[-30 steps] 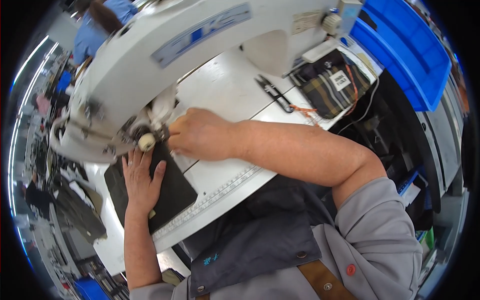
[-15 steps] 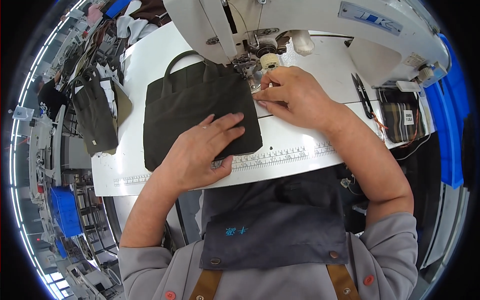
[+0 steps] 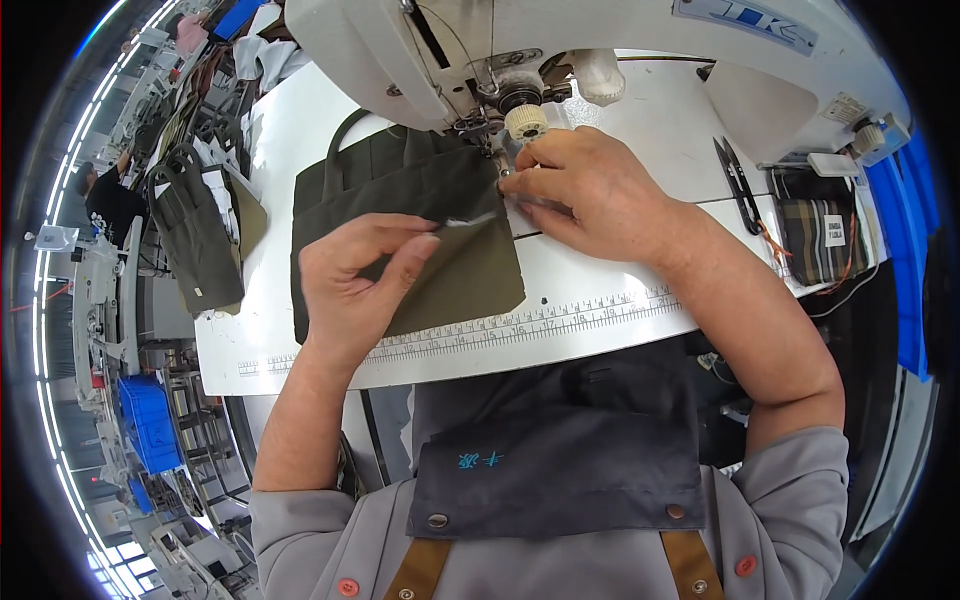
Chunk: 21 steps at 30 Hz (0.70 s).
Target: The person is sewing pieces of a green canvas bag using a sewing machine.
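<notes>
A dark olive fabric bag piece (image 3: 400, 190) with loop handles lies flat on the white sewing machine table. Its right edge reaches the needle area of the sewing machine (image 3: 490, 130). Over the bag, my left hand (image 3: 365, 270) pinches a small, thin, grey-white thing (image 3: 468, 221), blurred and too small to name. My right hand (image 3: 595, 195) is closed at the bag's upper right edge, just beside the presser foot. Its fingertips are pressed together, and a thin greyish sliver shows under them; what they hold is unclear.
Black thread snips (image 3: 740, 190) and a plaid fabric pouch (image 3: 815, 240) lie at the right. A printed ruler scale (image 3: 480, 335) runs along the table's front edge. Another olive bag (image 3: 200, 235) stands at the left. Blue bins (image 3: 150, 420) and a person (image 3: 110, 200) are farther off.
My left hand has lifted off the bag, where it lay flat, and now pinches a small grey-white thing. My right hand stays near the needle. The view has shifted slightly.
</notes>
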Motion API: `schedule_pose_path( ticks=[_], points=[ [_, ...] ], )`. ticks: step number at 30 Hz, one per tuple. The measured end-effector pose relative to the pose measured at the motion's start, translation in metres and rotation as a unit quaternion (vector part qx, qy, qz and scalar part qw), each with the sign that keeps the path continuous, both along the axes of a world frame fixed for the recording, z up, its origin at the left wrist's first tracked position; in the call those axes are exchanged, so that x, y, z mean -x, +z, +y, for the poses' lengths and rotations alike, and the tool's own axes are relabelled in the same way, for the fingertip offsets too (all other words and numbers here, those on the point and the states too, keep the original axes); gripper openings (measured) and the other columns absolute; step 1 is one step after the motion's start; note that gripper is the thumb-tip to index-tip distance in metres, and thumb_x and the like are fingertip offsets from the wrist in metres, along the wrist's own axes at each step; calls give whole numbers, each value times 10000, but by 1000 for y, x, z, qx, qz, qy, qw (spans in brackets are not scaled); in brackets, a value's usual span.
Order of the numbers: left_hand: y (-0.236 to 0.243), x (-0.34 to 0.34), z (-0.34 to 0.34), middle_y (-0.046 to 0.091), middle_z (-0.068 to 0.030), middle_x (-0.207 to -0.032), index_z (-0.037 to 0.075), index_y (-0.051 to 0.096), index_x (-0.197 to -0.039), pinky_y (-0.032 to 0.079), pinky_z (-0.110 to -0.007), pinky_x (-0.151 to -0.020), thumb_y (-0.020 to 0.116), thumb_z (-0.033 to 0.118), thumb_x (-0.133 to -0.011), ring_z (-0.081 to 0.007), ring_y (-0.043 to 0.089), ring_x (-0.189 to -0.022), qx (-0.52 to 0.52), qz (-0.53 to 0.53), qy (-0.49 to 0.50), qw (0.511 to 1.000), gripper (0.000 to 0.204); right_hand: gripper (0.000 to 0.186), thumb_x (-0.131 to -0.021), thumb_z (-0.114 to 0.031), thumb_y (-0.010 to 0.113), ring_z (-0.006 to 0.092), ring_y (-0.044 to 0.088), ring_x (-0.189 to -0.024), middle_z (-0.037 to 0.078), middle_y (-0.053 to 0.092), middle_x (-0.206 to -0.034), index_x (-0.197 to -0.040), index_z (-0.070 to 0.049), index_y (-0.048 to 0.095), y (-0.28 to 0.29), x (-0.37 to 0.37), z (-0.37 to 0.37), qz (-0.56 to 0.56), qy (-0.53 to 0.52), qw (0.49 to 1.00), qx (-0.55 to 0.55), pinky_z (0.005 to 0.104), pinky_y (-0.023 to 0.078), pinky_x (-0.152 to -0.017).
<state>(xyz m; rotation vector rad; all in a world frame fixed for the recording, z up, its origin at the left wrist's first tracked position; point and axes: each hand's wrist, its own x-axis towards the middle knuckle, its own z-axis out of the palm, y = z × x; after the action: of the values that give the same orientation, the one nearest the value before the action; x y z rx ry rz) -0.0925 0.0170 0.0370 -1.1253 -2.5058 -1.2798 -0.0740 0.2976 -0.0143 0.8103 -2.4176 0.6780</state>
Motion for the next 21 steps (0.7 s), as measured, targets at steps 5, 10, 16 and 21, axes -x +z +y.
schedule_pose_path(
  ticks=[5,10,16,21],
  points=[
    [8,0,5,771,-121,-921,-19,747,-834,539,-275,-745,812,49,-876,-178,724,-829,-51,2,75,996,103,193,-822,-126,734,284,663,-915,61,657,-942,-1009,-94,765,0,1,-3,14,6,1000,2,441,532,-794],
    [6,1,7,771,-103,-910,3,766,-841,552,-270,-737,830,68,-858,-171,729,-812,-31,-50,-50,997,92,233,-820,-144,744,276,660,-908,55,645,-934,-1049,-102,762,-2,4,-5,5,12,1000,3,434,529,-794],
    [1,6,9,773,-96,-913,15,773,-840,561,-277,-720,823,62,-855,-174,737,-810,-39,-74,-81,993,70,310,-764,-154,752,253,630,-872,48,619,-938,-1069,-103,734,5,0,-2,-27,11,996,-79,393,487,-799],
    [-9,25,19,767,-121,-1057,14,761,-933,566,-321,-826,854,168,-846,-215,739,-958,-51,-53,-154,985,200,182,-775,-208,778,198,644,-861,23,592,-869,-936,-129,746,6,-1,-4,13,5,994,-106,380,479,-771]
  ],
)
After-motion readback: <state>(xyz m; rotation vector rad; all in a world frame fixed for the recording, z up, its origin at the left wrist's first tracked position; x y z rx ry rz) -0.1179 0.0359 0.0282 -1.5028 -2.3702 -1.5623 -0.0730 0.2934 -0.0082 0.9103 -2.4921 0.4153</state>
